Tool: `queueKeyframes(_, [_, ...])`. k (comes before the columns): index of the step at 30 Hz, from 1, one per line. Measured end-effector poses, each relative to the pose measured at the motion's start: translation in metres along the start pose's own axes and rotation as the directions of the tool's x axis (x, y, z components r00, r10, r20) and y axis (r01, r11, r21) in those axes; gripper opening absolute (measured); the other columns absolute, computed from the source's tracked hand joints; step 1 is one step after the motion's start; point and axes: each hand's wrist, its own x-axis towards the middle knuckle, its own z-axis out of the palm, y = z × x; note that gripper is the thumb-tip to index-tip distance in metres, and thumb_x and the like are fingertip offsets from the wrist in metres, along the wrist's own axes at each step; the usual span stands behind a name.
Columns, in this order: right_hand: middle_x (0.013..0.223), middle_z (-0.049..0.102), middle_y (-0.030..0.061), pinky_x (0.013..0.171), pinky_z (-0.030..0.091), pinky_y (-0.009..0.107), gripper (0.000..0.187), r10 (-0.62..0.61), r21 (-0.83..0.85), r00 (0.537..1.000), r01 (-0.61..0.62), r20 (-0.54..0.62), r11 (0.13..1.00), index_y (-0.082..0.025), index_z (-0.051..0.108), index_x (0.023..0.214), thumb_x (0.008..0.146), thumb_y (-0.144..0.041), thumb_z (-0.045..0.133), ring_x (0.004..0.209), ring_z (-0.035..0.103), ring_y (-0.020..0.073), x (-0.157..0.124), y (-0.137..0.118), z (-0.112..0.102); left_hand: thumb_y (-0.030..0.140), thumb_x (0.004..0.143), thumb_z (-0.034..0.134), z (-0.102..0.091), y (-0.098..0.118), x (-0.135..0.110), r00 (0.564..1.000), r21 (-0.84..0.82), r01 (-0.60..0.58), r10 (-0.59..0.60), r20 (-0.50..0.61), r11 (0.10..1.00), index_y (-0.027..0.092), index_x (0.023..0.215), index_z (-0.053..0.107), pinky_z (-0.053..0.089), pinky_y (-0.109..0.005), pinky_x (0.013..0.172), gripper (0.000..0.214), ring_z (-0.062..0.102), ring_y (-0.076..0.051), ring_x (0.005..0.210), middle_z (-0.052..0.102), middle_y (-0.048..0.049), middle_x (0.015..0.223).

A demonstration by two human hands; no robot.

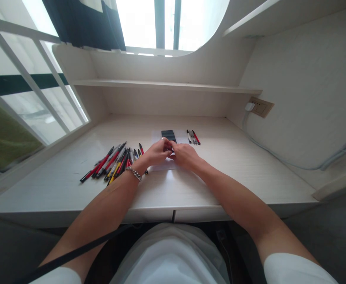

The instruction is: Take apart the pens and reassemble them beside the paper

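White shirt [170, 256] nearest, our left hand [157, 152] and right hand [185, 153] meet over paper [162, 166], which should steady them; grasp unclear.

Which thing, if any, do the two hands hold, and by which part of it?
It cannot be told: the left hand and right hand meet over the paper and hide whatever may be between them.

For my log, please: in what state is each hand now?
Left hand: curled; whether it holds anything cannot be told.
Right hand: also curled; anything held is hidden.
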Motion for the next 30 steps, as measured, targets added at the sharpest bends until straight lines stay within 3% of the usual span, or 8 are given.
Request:
queueKeyframes(4, [0.103, 0.072, 0.0133, 0.069, 0.040, 0.031, 0.050, -0.003, 0.105, 1.000, 0.003, 0.000, 0.994, -0.018, 0.044, 0.141, 0.091, -0.021, 0.049, 0.082, 0.064, 0.0255, 0.000, -0.004, -0.006, 0.034, 0.075, 0.073, -0.002, 0.012, 0.000, 0.998, -0.324, 0.030, -0.044, -0.037, 0.945, 0.016, 0.095, 0.049, 0.054, -0.035, 0.078, 0.036, 0.066, -0.016, 0.078, 0.066, -0.0053, 0.085])
queueKeyframes(7, [0.092, 0.071, 0.0085, 0.066, 0.038, 0.029, 0.030, 0.060, 0.292, 0.996, -0.037, -0.071, 0.956, -0.020, 0.062, 0.119, 0.094, -0.025, 0.047, 0.076, 0.061, 0.0209, 0.004, 0.008, -0.014, 0.044, 0.081, 0.066, -0.012, 0.010, 0.002, 0.979, -0.299, 0.085, -0.136, -0.155, 0.950, 0.016, 0.103, 0.050, 0.055, -0.033, 0.073, 0.039, 0.065, -0.015, 0.073, 0.067, -0.0070, 0.089])
queueKeyframes(9, [0.080, 0.068, 0.0059, 0.060, 0.037, 0.027, 0.030, 0.165, 0.486, 0.975, -0.073, -0.151, 0.871, -0.019, 0.067, 0.101, 0.093, -0.043, 0.051, 0.068, 0.057, 0.0175, 0.008, 0.019, -0.019, 0.046, 0.083, 0.062, -0.018, 0.002, 0.005, 0.965, -0.161, 0.114, -0.148, -0.216, 0.980, 0.015, 0.104, 0.053, 0.054, -0.031, 0.068, 0.038, 0.065, -0.014, 0.071, 0.069, -0.0089, 0.091])
queueKeyframes(12, [0.051, 0.047, -0.0015, 0.045, 0.028, 0.025, 0.057, 0.342, 0.824, 0.934, -0.111, -0.105, 0.556, -0.017, 0.065, 0.081, 0.084, -0.071, 0.047, 0.046, 0.040, 0.0112, 0.012, 0.034, -0.027, 0.044, 0.083, 0.061, -0.024, -0.010, 0.007, 0.972, 0.128, 0.109, -0.078, -0.223, 0.986, 0.015, 0.105, 0.060, 0.051, -0.028, 0.067, 0.036, 0.066, -0.016, 0.072, 0.071, -0.0087, 0.088])
queueKeyframes(15, [0.043, 0.030, -0.0074, 0.037, 0.017, 0.024, 0.059, 0.434, 0.969, 0.901, -0.084, -0.025, 0.231, -0.019, 0.059, 0.071, 0.079, -0.076, 0.048, 0.037, 0.022, 0.0075, 0.012, 0.040, -0.036, 0.043, 0.084, 0.058, -0.025, -0.014, 0.005, 0.982, 0.314, 0.084, -0.026, -0.185, 0.946, 0.017, 0.102, 0.067, 0.049, -0.027, 0.067, 0.032, 0.067, -0.017, 0.075, 0.073, -0.0069, 0.086])
queueKeyframes(19, [0.039, 0.022, -0.0096, 0.035, 0.012, 0.023, 0.049, 0.475, 0.999, 0.879, -0.052, 0.046, -0.001, -0.021, 0.053, 0.065, 0.085, -0.065, 0.044, 0.034, 0.015, 0.0073, 0.010, 0.042, -0.046, 0.040, 0.084, 0.056, -0.023, -0.007, 0.001, 0.989, 0.394, 0.070, -0.012, -0.149, 0.917, 0.018, 0.096, 0.071, 0.048, -0.027, 0.069, 0.029, 0.066, -0.017, 0.075, 0.072, -0.0057, 0.081])
queueKeyframes(23, [0.037, 0.022, -0.0101, 0.034, 0.012, 0.023, 0.048, 0.451, 0.996, 0.890, -0.035, 0.071, -0.088, -0.021, 0.053, 0.065, 0.084, -0.064, 0.045, 0.033, 0.015, 0.0071, 0.010, 0.043, -0.048, 0.038, 0.084, 0.057, -0.024, -0.003, -0.001, 0.991, 0.415, 0.076, -0.021, -0.136, 0.907, 0.018, 0.094, 0.072, 0.047, -0.028, 0.070, 0.028, 0.065, -0.017, 0.074, 0.072, -0.0054, 0.078])
queueKeyframes(30, [0.036, 0.026, -0.0095, 0.034, 0.014, 0.023, 0.058, 0.434, 0.996, 0.898, -0.039, 0.071, -0.082, -0.020, 0.056, 0.066, 0.080, -0.076, 0.046, 0.031, 0.020, 0.0064, 0.009, 0.044, -0.048, 0.040, 0.082, 0.058, -0.025, -0.008, 0.001, 0.992, 0.425, 0.089, -0.043, -0.117, 0.901, 0.018, 0.093, 0.072, 0.048, -0.028, 0.069, 0.028, 0.065, -0.018, 0.075, 0.073, -0.0059, 0.081])
